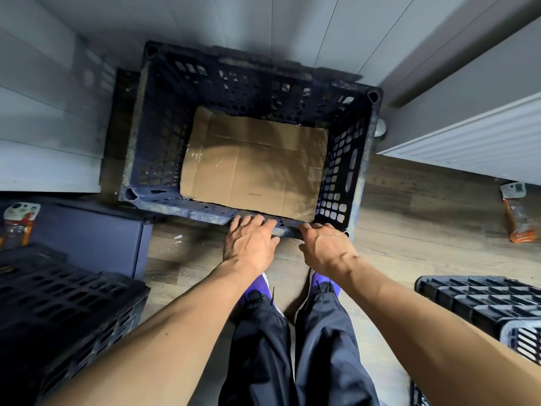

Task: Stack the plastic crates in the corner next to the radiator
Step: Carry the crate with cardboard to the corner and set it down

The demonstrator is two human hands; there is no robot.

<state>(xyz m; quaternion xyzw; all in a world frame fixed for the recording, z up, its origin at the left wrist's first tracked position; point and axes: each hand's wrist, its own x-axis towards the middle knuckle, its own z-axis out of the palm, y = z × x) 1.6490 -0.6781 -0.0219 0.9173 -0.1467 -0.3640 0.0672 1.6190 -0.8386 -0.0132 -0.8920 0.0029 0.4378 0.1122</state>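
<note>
A dark blue plastic crate stands upright in the corner, left of the white radiator. A sheet of cardboard lies on its bottom. The edge of a lower dark crate shows under its left side. My left hand and my right hand both rest on the crate's near rim, fingers curled over the edge, close together near the right end. Another dark crate stands at the lower left, upside down. A further upturned crate is at the lower right.
White panelled walls close the corner at left and back. A dark blue box sits at the left with a packaged item on it. An orange packaged item lies on the wood floor below the radiator. My feet stand just behind the crate.
</note>
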